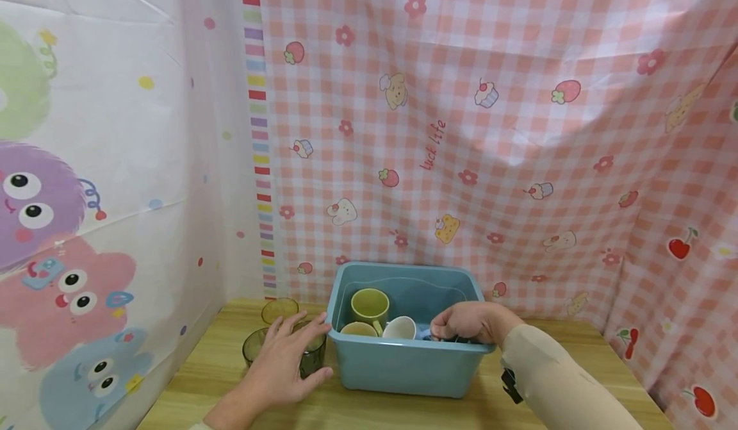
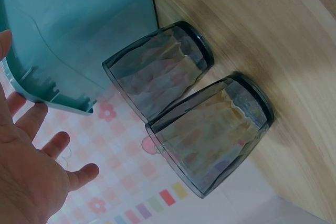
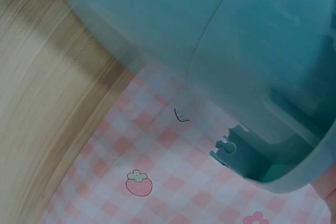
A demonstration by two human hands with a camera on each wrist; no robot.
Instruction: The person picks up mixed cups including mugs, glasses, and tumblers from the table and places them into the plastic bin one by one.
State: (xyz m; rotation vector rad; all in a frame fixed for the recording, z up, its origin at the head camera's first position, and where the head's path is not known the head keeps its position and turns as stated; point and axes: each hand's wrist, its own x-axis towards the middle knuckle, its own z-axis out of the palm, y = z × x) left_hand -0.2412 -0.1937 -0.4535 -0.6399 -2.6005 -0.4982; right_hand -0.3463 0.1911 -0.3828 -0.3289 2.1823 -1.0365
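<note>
A blue plastic bin (image 1: pixel 406 369) stands on the table, holding a green mug (image 1: pixel 370 305), a yellowish cup (image 1: pixel 359 330) and a white cup (image 1: pixel 400 329). My right hand (image 1: pixel 473 322) reaches over its front right rim, fingers curled. Beside those fingers a small light blue piece (image 1: pixel 425 334) shows; the front wall hides what lies below. My left hand (image 1: pixel 288 361) is spread, its fingertips close to the bin's left rim; contact is unclear. Behind it stand two smoky ribbed glasses, the nearer-to-bin glass (image 2: pixel 160 72) and the outer glass (image 2: pixel 212 135).
An amber glass (image 1: pixel 280 310) stands at the back left, behind the smoky glasses. The wooden table (image 1: pixel 202 385) meets a pink checked cloth (image 1: pixel 369 129) at the back and a white cartoon-printed cloth (image 1: pixel 144 225) on the left.
</note>
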